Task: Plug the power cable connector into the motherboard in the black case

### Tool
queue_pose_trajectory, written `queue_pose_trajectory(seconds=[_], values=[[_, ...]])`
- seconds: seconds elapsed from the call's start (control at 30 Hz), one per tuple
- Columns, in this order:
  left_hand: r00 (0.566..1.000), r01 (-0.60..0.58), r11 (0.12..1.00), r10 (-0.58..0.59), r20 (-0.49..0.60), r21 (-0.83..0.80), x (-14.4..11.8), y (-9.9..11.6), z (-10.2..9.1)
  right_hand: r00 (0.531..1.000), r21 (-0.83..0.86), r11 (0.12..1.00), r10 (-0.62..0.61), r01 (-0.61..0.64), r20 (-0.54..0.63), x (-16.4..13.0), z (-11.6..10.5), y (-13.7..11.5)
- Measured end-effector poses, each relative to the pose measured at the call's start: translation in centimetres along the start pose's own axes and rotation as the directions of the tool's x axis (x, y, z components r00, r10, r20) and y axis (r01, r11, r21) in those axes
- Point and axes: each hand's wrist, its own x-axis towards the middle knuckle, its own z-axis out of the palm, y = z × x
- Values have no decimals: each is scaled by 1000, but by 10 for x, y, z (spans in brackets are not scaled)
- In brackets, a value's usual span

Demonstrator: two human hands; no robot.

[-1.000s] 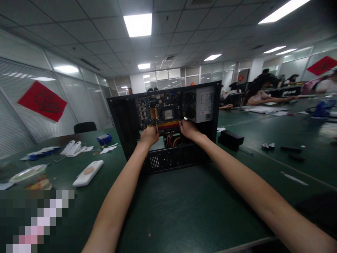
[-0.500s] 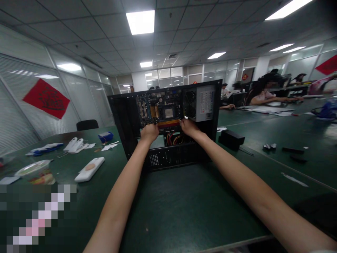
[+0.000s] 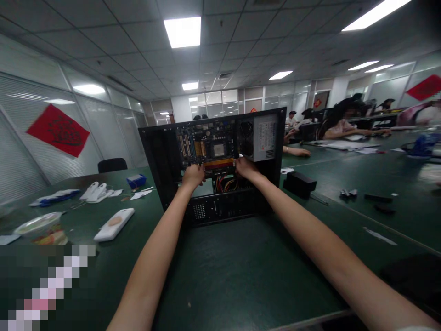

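An open black computer case [image 3: 151,147] stands upright on the green table, its inside facing me. Within it a motherboard [image 3: 193,131] carries a square processor socket area [image 3: 218,150], with yellow and red memory slots [image 3: 220,164] below. My left hand [image 3: 194,176] is closed at the left end of these slots, fingertips partly hidden. At their right end my right hand [image 3: 246,168] is also closed, fingers pressed together by a small pale bit. What either hand grips cannot be made out. Coloured power cables [image 3: 225,184] hang beneath, and a power supply [image 3: 265,138] sits upper right.
On the left lie a white power bank-like block [image 3: 114,225], a plastic food container [image 3: 43,228] and a blue box [image 3: 136,180]. A black box [image 3: 299,184] and a screwdriver-like rod [image 3: 319,198] are right of the case. Other people sit across the table.
Both hands stay at the two ends of the memory slots with hardly any movement. The whole view has shifted slightly; a co-worker's forearm at the back right now reaches further onto the table.
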Motion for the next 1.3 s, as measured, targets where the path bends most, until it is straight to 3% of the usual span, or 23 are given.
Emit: queue_pose_trajectory(seconds=[0.3,0.53,0.73,1.03,1.3], values=[[998,13,984,-2,-61,176,-15,8,-10,1000,88,996,25,-26,19,-7,0,-1],[1000,-22,998,23,12,-56,2,-8,1,999,119,993,26,-28,21,-4,4,5],[998,-69,997,69,-7,-26,3,-14,2,1000,127,992,-4,1,29,-2,5,8],[999,-50,999,50,-16,-5,1,-7,2,999,152,988,29,-34,33,5,8,13],[999,-30,993,29,-16,-114,2,-7,4,999,141,989,34,-37,22,6,9,14]])
